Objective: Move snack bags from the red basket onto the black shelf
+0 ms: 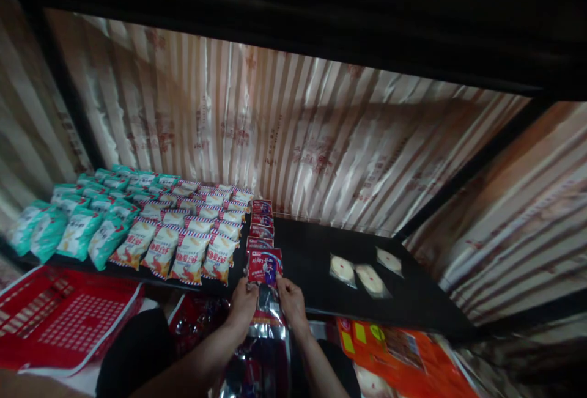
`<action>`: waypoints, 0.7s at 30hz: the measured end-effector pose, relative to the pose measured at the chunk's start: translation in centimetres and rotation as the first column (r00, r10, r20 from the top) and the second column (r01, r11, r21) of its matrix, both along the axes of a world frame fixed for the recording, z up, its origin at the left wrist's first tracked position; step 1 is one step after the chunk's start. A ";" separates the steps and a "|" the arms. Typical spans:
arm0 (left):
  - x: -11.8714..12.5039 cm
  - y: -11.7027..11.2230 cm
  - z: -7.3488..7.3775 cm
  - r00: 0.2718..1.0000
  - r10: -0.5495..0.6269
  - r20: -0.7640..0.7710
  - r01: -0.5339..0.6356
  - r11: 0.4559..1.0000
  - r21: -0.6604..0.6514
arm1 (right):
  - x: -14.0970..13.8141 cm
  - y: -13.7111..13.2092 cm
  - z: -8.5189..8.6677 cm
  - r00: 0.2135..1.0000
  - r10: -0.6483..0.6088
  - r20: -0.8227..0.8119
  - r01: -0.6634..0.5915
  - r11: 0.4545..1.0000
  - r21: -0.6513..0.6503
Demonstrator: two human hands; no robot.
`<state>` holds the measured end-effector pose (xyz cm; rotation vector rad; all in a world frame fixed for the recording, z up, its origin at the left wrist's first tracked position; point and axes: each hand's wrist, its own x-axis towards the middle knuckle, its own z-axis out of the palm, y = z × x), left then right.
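Note:
Between my two hands is a dark red and purple snack packet (265,268), its printed face toward me, at the shelf's front edge. My left hand (244,300) grips its left side, and my right hand (292,301) has its right side, thumbs on the front. Behind it, a column of matching red packets (262,219) runs back along the black shelf (307,245). Below the held packet, more shiny dark packets (257,364) lie near my lap, partly hidden by my arms.
Left of the column stand rows of white and red chip bags (188,254) and teal bags (80,233). Several flat round pale items (343,269) in clear wrap lie on the right. Below are a red basket (68,318) and an orange package (403,355). Dark shelf posts (477,156) frame the sides.

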<state>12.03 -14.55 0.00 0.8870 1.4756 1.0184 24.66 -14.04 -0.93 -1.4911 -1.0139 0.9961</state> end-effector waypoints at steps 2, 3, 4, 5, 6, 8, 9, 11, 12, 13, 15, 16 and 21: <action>0.8 1.7 -0.1 0.998 0.020 -0.061 -0.019 1.000 0.012 | 0.6 1.7 0.4 1.000 0.008 0.013 -0.008 1.000 -0.019; 1.1 2.6 -0.1 0.995 0.027 -0.099 -0.026 1.000 0.012 | 0.9 2.6 0.5 1.000 0.012 0.025 -0.011 0.999 -0.030; 1.4 3.5 -0.1 0.990 0.033 -0.140 -0.033 0.999 0.007 | 1.2 3.4 0.6 0.999 0.019 0.037 -0.017 0.999 -0.036; 1.6 4.3 -0.1 0.983 0.035 -0.182 -0.037 0.999 -0.005 | 1.5 4.3 0.7 0.999 0.024 0.048 -0.022 0.999 -0.035; 1.8 5.2 -0.2 0.975 0.034 -0.219 -0.038 0.999 -0.017 | 1.7 5.1 0.6 0.998 0.027 0.056 -0.026 0.999 -0.028; 2.1 6.8 -0.2 0.964 0.028 -0.263 -0.039 0.999 -0.038 | 2.2 6.6 0.5 0.998 0.032 0.057 -0.031 0.999 -0.010; 2.2 7.5 -0.2 0.962 0.029 -0.273 -0.041 0.998 -0.039 | 2.3 7.3 0.5 0.998 0.032 0.049 -0.031 0.999 -0.006; 2.4 9.0 -0.1 0.956 0.031 -0.291 -0.041 0.999 -0.028 | 2.5 8.6 0.4 0.999 0.030 0.037 -0.030 0.999 -0.018; 2.5 9.6 0.1 0.951 0.033 -0.307 -0.041 0.999 -0.022 | 2.6 9.2 0.4 0.999 0.024 0.041 -0.023 0.999 -0.025; 2.6 10.3 0.4 0.943 0.031 -0.332 -0.039 0.999 -0.018 | 2.6 9.7 0.5 0.998 0.011 0.054 -0.010 1.000 -0.026; 2.8 11.5 1.1 0.915 0.027 -0.402 -0.046 0.998 -0.037 | 2.6 10.6 0.6 0.994 -0.016 0.107 0.018 1.000 -0.014; 2.9 12.0 1.4 0.901 0.017 -0.434 -0.045 0.998 -0.054 | 2.6 11.0 0.7 0.990 -0.030 0.139 0.030 1.000 -0.004; 3.4 14.6 2.8 0.862 -0.022 -0.507 -0.039 0.993 -0.111 | 2.8 13.4 0.2 0.978 -0.005 0.209 -0.001 1.000 0.029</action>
